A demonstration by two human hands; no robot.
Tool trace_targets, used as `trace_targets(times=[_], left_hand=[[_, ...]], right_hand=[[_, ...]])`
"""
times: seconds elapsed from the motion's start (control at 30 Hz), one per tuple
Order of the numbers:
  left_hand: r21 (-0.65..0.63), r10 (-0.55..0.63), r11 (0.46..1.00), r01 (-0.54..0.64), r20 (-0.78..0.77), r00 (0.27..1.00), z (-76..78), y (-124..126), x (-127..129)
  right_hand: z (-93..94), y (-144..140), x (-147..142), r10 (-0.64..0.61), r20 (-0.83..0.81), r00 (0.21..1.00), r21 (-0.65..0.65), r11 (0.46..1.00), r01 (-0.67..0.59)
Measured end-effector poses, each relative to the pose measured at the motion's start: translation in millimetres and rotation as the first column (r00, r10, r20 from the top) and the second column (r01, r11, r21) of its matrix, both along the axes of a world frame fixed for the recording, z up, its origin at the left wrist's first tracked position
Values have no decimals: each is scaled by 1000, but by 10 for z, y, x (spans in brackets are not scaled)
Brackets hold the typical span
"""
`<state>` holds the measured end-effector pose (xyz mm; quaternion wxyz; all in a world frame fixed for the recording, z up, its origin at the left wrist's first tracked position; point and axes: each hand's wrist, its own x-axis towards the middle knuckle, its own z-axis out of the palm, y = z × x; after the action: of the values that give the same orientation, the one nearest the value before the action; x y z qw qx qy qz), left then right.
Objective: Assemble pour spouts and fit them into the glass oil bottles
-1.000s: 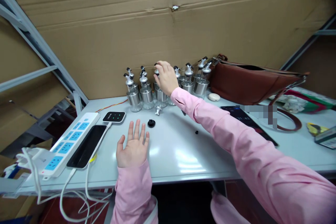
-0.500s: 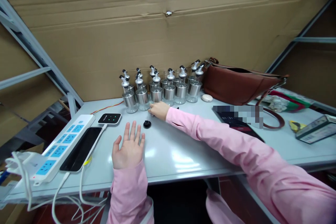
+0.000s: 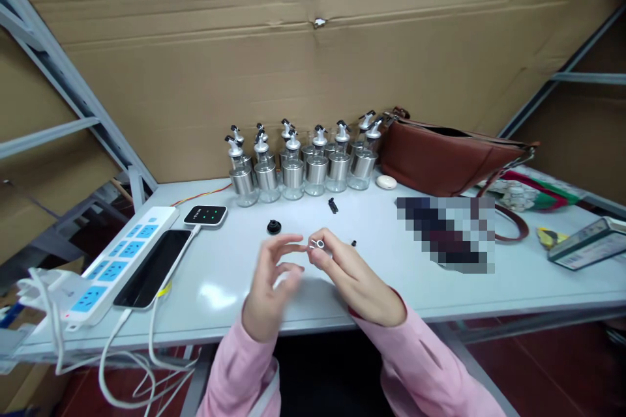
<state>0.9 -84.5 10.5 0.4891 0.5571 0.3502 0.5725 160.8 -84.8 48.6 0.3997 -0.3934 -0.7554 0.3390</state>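
Observation:
My right hand [image 3: 349, 267] pinches a small silver piece with a round white-rimmed opening [image 3: 317, 244] between thumb and fingertips, above the front of the table. Facing it, my left hand [image 3: 274, 280] has its fingers spread and slightly blurred. Its index fingertip comes close to the piece; whether it touches, I cannot tell. Beyond my left hand a black round stopper [image 3: 274, 227] lies on the table. A narrow black part [image 3: 333, 206] lies farther back, and a tiny black bit [image 3: 353, 243] is just past my right hand.
Several glass bottles with steel sleeves and pourer tops [image 3: 293, 172] stand at the back. A brown handbag [image 3: 430, 153] and a white oval case [image 3: 386, 182] are to their right. On the left lie a power strip [image 3: 124, 267], a phone [image 3: 154, 267] and white cables.
My right hand has come back from the bottles toward me with the silver piece. My left hand has turned from palm up and moved right beside it. Black parts behind are now uncovered.

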Motion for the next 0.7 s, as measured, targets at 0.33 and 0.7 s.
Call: trace_targets(times=[0.33, 0.7], left_hand=[[689, 520, 712, 136, -647, 557, -149, 25, 197], [652, 507, 748, 120, -679, 530, -166, 26, 184]], right_hand=[[-281, 74, 134, 6, -260, 966, -246, 967, -72], [-392, 44, -13, -190, -325, 927, -334, 940, 76]])
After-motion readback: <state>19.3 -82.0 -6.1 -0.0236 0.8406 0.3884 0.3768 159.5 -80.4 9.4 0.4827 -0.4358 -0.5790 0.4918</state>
